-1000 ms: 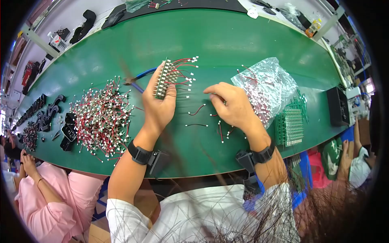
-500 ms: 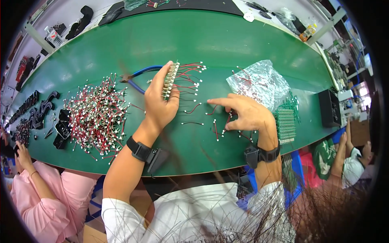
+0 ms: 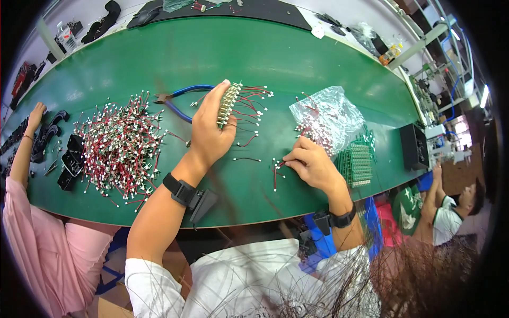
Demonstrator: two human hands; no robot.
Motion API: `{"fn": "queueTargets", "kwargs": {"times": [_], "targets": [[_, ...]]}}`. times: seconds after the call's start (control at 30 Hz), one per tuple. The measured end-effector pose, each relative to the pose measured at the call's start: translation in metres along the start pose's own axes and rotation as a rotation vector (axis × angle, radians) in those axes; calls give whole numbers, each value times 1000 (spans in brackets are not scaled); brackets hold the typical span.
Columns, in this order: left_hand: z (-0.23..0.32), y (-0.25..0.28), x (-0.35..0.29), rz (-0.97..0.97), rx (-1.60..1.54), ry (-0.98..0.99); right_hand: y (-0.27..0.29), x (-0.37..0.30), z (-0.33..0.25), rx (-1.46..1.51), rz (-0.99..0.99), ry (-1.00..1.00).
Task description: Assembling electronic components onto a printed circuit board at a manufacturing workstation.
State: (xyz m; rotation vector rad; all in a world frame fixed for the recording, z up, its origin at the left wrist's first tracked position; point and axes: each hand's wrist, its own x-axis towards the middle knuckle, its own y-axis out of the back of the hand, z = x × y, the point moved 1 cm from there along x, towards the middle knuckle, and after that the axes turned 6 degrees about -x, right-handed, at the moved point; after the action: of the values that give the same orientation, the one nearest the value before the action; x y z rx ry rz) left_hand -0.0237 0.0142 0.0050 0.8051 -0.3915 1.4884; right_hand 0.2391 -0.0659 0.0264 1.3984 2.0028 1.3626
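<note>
My left hand (image 3: 211, 127) is wrapped round a strip of small circuit boards (image 3: 229, 103), held up on edge. Short red and black wire leads (image 3: 254, 105) with white plugs fan out from its right side. Over the bench to the right, my right hand (image 3: 313, 163) pinches a red-and-black wire lead (image 3: 281, 163) between thumb and fingertips. Another lead (image 3: 275, 181) lies beside those fingertips, and a dark one (image 3: 247, 159) lies between my two hands. Blue-handled cutters (image 3: 183, 94) lie behind my left hand, partly hidden by it.
A big heap of wired connectors (image 3: 122, 151) lies left of my left arm. Further right are a clear plastic bag (image 3: 334, 114) with wire leads, a stack of green circuit boards (image 3: 356, 165) and a black box (image 3: 413, 147). A co-worker's arm (image 3: 24, 148) reaches over the bench at far left.
My right hand has drawn its fingers together into a pinch on a wire lead and shifted slightly down. My left hand still holds the board strip. The co-worker's arm at left has stretched forward.
</note>
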Motion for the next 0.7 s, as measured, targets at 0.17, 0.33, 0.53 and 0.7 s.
{"fn": "queueTargets", "kwargs": {"times": [0.17, 0.33, 0.53, 0.7], "targets": [[4, -1, 0, -11, -28, 2, -13, -4, -18, -293, 97, 36], [3, -4, -2, 24, 4, -43, -24, 1, -22, -598, 99, 57], [4, -5, 1, 95, -59, 8, -21, 16, 3, -340, 277, 155], [4, -6, -1, 115, -160, 122, -14, 48, 15, 946, 155, -258]]}}
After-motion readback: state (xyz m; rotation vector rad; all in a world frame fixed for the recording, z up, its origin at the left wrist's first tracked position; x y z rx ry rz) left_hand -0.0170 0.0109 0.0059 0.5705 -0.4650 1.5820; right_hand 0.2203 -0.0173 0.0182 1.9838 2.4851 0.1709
